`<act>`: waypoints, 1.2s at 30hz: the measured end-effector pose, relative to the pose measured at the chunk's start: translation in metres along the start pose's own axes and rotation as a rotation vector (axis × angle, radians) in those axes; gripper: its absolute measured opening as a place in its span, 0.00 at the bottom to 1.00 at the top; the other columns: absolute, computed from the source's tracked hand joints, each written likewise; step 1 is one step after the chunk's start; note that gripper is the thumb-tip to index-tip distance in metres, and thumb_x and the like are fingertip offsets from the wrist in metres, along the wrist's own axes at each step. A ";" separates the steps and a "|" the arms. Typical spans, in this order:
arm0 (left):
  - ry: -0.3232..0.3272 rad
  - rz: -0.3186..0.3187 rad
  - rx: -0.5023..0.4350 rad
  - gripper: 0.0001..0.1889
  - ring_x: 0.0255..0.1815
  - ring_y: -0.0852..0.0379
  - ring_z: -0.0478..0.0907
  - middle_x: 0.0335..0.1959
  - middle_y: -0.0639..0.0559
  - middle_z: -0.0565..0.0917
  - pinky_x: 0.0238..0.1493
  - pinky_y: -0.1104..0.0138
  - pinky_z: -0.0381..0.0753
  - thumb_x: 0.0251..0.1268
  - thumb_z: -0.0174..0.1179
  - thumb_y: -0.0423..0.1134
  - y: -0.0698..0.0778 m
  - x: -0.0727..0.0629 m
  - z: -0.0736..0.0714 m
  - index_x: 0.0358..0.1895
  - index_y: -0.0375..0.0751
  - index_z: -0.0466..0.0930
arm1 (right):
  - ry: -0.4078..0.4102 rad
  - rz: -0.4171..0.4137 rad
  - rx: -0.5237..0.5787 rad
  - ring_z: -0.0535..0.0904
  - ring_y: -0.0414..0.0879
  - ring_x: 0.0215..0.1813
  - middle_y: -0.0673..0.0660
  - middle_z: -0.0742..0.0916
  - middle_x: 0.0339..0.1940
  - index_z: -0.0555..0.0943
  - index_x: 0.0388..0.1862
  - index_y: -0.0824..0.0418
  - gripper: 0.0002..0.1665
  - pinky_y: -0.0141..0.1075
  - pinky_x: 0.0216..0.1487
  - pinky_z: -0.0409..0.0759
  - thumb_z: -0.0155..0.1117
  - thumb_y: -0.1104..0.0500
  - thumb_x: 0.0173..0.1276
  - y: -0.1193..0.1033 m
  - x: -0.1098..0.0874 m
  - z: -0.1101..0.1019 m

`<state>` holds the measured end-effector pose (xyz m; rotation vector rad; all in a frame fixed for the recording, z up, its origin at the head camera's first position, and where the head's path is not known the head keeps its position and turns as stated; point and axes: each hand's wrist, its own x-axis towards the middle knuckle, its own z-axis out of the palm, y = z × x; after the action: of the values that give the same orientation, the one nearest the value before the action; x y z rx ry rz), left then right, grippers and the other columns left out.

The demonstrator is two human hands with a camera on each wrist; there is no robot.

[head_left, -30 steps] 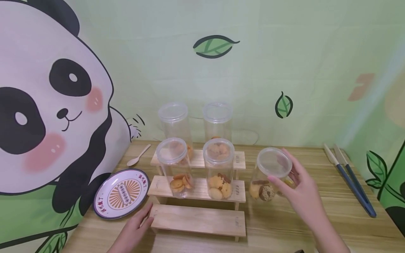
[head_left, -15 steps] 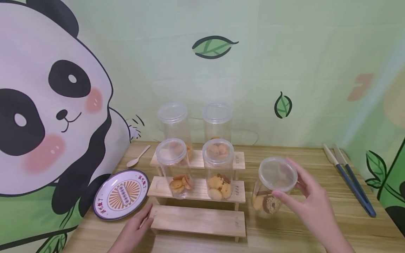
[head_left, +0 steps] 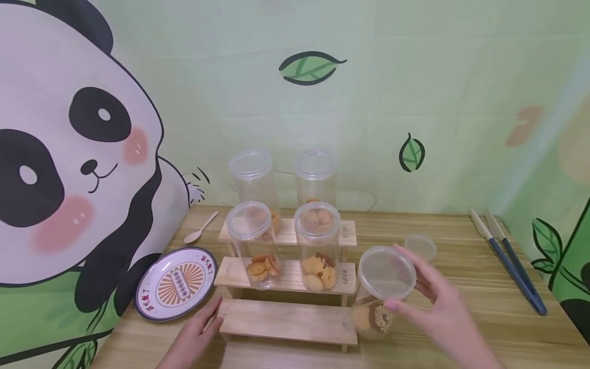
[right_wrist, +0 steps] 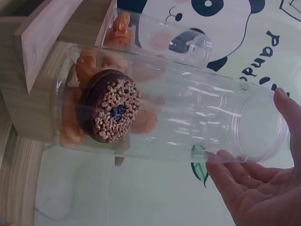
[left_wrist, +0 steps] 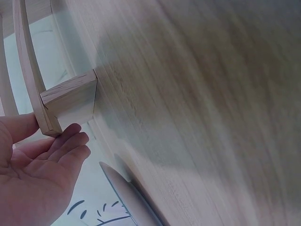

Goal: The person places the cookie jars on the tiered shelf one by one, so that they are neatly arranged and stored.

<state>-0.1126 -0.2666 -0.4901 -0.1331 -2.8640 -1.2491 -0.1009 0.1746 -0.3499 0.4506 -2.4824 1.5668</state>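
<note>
My right hand (head_left: 440, 302) grips a clear lidded jar (head_left: 386, 279) near its top, thumb on the near side. The jar is beside the right end of the stand's lowest step. In the right wrist view, a chocolate doughnut-shaped cookie (right_wrist: 113, 107) with chopped nuts lies in the jar among paler cookies. At the left end of that lowest step, my left hand (head_left: 198, 330) holds the three-step wooden stand (head_left: 286, 320), thumb and fingers on either side of the board (left_wrist: 33, 70). Two jars (head_left: 315, 256) of cookies stand on the middle step.
Two more jars (head_left: 251, 179) stand on the top step. Left of the stand lie a printed plate (head_left: 176, 284) and a wooden spoon (head_left: 201, 228). A clear round piece (head_left: 420, 246) lies behind my right hand. Blue-handled tongs (head_left: 511, 266) lie far right.
My right hand has carried the jar nearer and lower, then left toward the lowest step. The clear round piece behind it has come into view. My left hand stays put.
</note>
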 end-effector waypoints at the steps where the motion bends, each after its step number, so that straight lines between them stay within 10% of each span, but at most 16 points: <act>1: 0.002 0.004 0.002 0.25 0.67 0.38 0.64 0.66 0.32 0.67 0.66 0.49 0.63 0.71 0.55 0.32 0.000 0.000 0.000 0.67 0.25 0.64 | -0.009 -0.013 0.000 0.75 0.51 0.60 0.53 0.73 0.67 0.65 0.72 0.41 0.48 0.28 0.53 0.75 0.76 0.59 0.54 0.000 0.000 0.002; 17: 0.031 0.056 0.023 0.24 0.66 0.37 0.65 0.65 0.31 0.68 0.66 0.48 0.62 0.70 0.55 0.32 -0.001 -0.002 0.001 0.66 0.23 0.65 | -0.130 -0.217 0.138 0.75 0.50 0.61 0.51 0.78 0.62 0.66 0.72 0.51 0.50 0.35 0.60 0.75 0.79 0.62 0.49 -0.002 0.008 0.035; 36: 0.050 0.087 0.034 0.24 0.65 0.37 0.65 0.64 0.31 0.70 0.65 0.48 0.60 0.69 0.56 0.30 -0.002 -0.003 0.001 0.65 0.22 0.65 | -0.310 -0.220 0.381 0.74 0.52 0.62 0.51 0.76 0.64 0.66 0.71 0.50 0.51 0.44 0.62 0.73 0.79 0.59 0.49 -0.028 0.024 0.096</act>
<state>-0.1101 -0.2674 -0.4928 -0.2206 -2.8022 -1.1709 -0.1124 0.0730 -0.3606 1.0562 -2.2242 2.0024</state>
